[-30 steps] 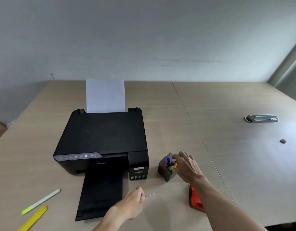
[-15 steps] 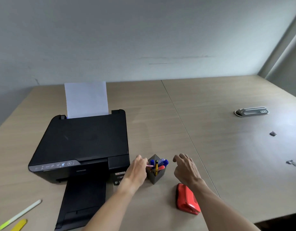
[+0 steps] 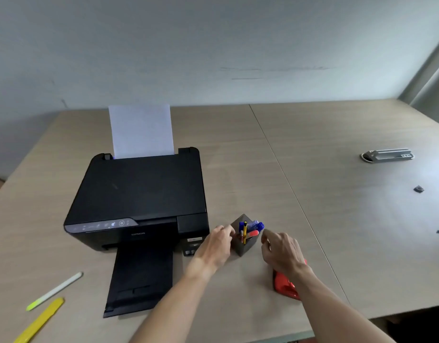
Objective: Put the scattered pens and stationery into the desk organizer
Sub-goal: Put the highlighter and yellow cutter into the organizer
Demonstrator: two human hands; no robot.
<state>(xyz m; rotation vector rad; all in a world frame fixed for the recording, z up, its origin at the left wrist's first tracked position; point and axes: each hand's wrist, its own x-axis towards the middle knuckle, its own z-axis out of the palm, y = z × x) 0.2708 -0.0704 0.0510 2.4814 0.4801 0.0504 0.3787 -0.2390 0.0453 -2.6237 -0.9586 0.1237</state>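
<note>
The desk organizer [image 3: 244,240], a small dark box standing on the bench [image 3: 337,206] just right of the black printer [image 3: 139,196], had just taken in the pink-tipped pencil that the left hand [image 3: 214,246] had carried over from the bench a second before; the pencil [image 3: 241,235] now stood among the yellow pen [image 3: 244,231], blue markers [image 3: 257,225] and an orange-red marker [image 3: 253,233]. That hand's fingers [image 3: 227,230] rested curled and empty at the organizer's left wall, seemingly touching it, while the right hand [image 3: 282,251], also loosely apart and holding nothing, hovered just beside the right wall, above the red stapler [image 3: 286,287]. One more item was thus stowed. Still out, judging by the bench, were the stapler close by, and well away at the near left edge a yellow-tipped highlighter [image 3: 55,290] and a yellow ruler-like strip [image 3: 39,320].
</note>
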